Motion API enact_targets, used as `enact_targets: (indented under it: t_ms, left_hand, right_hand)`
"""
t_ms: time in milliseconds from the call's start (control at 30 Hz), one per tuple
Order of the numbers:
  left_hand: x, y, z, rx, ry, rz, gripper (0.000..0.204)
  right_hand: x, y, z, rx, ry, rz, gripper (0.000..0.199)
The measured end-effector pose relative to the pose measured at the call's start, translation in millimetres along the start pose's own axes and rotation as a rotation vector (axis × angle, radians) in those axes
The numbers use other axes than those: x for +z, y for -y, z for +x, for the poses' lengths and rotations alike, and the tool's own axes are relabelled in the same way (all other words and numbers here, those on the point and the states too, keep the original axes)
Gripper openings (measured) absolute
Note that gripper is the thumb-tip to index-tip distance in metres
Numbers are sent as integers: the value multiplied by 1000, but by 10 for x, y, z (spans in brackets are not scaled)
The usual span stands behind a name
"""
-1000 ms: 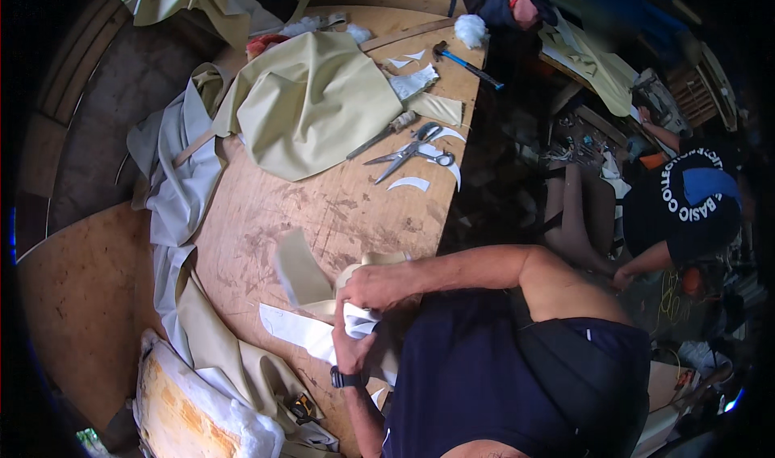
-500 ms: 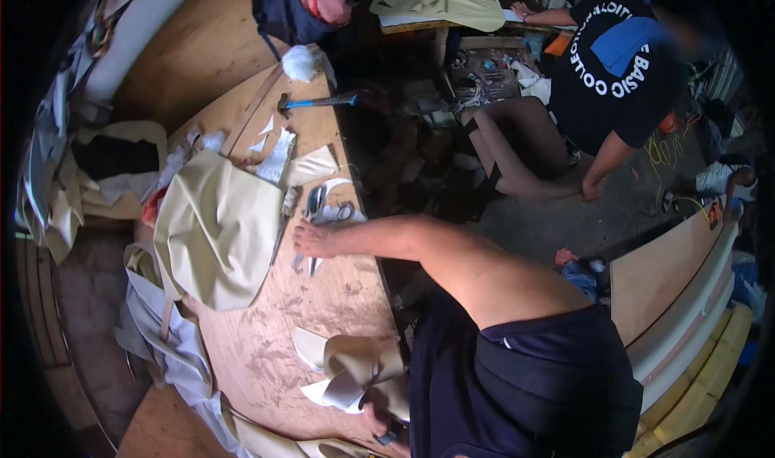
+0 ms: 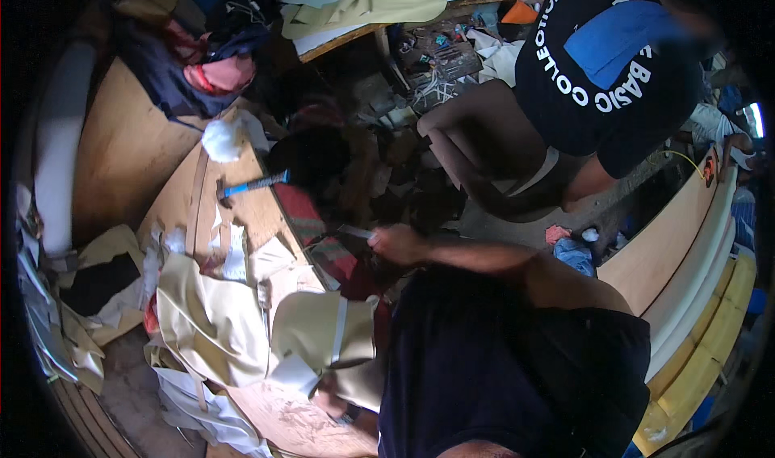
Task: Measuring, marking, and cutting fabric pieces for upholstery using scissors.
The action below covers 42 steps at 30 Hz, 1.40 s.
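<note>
My left hand, with a dark band at its wrist, grips the lower edge of a beige leatherette piece. A white strip runs down this piece, and a pale flap shows beside my fingers. My right hand is raised past the table's edge, its fingers closed on what look like scissors. Their pale blade points left; the handles are hidden in my hand. Another beige leatherette sheet lies wrinkled on the wooden table, left of the held piece.
A blue-handled hammer and a white fluffy wad lie towards the table's far end. White and beige scraps are near the sheet. At upper right, a co-worker in a black shirt bends beside a bench with beige material.
My right hand has lifted off the table, and the scissors have left it too. My left hand has raised the leatherette piece towards the middle. The whole view has shifted.
</note>
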<state>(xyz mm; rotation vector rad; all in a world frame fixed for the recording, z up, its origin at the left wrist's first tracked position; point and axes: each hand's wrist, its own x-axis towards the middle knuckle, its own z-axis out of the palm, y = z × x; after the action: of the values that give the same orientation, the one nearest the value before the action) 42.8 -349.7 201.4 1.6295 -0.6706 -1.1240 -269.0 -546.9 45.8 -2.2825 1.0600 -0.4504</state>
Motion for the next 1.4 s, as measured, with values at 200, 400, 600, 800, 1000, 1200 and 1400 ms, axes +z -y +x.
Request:
enact_targets:
  t_ms: [200,400,600,800,1000,1200,1400]
  left_hand:
    - [-314,1121,1430,548,375,816,34]
    - [343,912,2300,462,347,748,36]
    - [522,487,3463,464,408,663,37]
    - [2066,-136,5113,628,614,515,39]
    - [4356,-1681,4411,266,853,24,45]
    - [5189,-2199,4685,264,768,-126,53]
    - [5737,-2617,4839,386,713,-197,44]
  right_hand:
    - [-842,-1545,-773,847,-260,-13,30]
    - [-996,-2202,-794,1071,-172,195,59]
    - [-685,-2438,-990,1031,-458,147,47]
    - [-497,-2896,-876,960,-336,-46,38]
    - [-816,-3208,-617,1125,-301,39,35]
    - [-1935,-3230,218,1172,-846,391,42]
    - [-2572,-3970,337,1165,-934,103,28]
